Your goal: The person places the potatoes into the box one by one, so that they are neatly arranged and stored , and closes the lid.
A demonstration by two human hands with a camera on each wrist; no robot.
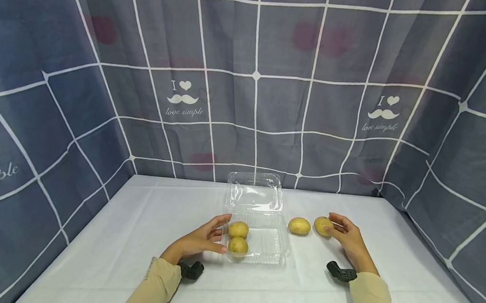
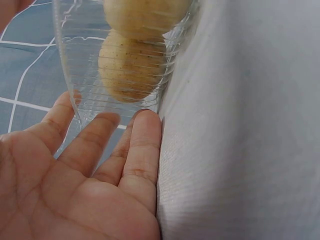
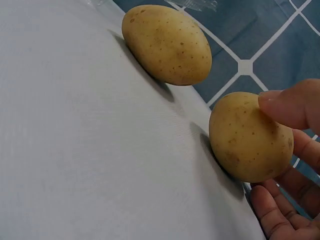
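A clear plastic clamshell box [image 1: 267, 234] stands on the table with its lid [image 1: 255, 193] raised at the back. In its left side lie two potatoes, the rear one [image 1: 238, 229] touching the front one [image 1: 238, 245]. My left hand [image 1: 199, 238] rests its fairly straight fingers [image 2: 142, 145] and thumb along the box's left wall. To the right of the box, my right hand [image 1: 349, 238] holds a potato [image 3: 250, 137] between thumb and fingers, low over the table. Another potato [image 1: 299, 226] lies between that one and the box.
A white cloth covers the table [image 1: 132, 257]. Grey-blue checked curtains [image 1: 281, 102] hang behind it and along both sides. Each wrist wears a black camera strap, seen at the left wrist [image 1: 191, 270] and the right wrist [image 1: 341, 272].
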